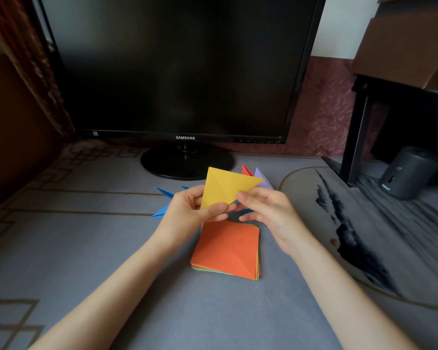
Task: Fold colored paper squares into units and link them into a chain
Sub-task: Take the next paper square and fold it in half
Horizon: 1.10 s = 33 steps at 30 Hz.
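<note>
Folding step: your left hand and right hand both pinch the lower edge of the creased yellow paper square. Next, I'd say, match corners squarely.

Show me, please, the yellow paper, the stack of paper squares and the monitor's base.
yellow paper (225,185): head view, middle of its flat face.
stack of paper squares (226,248): head view, orange top sheet.
monitor's base (162,164): head view, left half of the round foot.

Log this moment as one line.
step: folding | left hand: holds yellow paper | right hand: pinches its edge | stack: orange on top | folded units: behind hands
</note>
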Each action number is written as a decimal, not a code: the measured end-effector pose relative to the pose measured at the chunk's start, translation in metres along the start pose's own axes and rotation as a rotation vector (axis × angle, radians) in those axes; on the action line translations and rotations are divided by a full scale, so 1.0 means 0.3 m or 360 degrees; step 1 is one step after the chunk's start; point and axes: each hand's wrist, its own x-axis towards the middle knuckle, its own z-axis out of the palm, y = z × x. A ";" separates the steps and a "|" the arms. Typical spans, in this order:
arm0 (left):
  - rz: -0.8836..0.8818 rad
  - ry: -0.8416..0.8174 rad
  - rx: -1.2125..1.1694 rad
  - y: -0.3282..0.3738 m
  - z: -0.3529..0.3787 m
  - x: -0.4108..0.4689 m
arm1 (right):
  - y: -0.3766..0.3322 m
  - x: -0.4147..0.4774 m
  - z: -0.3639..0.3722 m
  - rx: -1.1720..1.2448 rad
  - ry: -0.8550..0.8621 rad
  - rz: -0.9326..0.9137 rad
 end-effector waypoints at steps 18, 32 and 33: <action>-0.0170 -0.0386 0.0143 0.004 -0.031 -0.002 | 0.001 0.006 -0.021 -0.0021 0.0311 -0.0129; -0.0139 0.0224 0.0178 0.016 -0.008 -0.004 | 0.011 0.003 0.016 -0.0245 0.0037 -0.0207; -0.0139 0.0239 0.0148 0.017 -0.009 -0.002 | 0.007 0.004 0.012 -0.0238 0.0040 -0.0273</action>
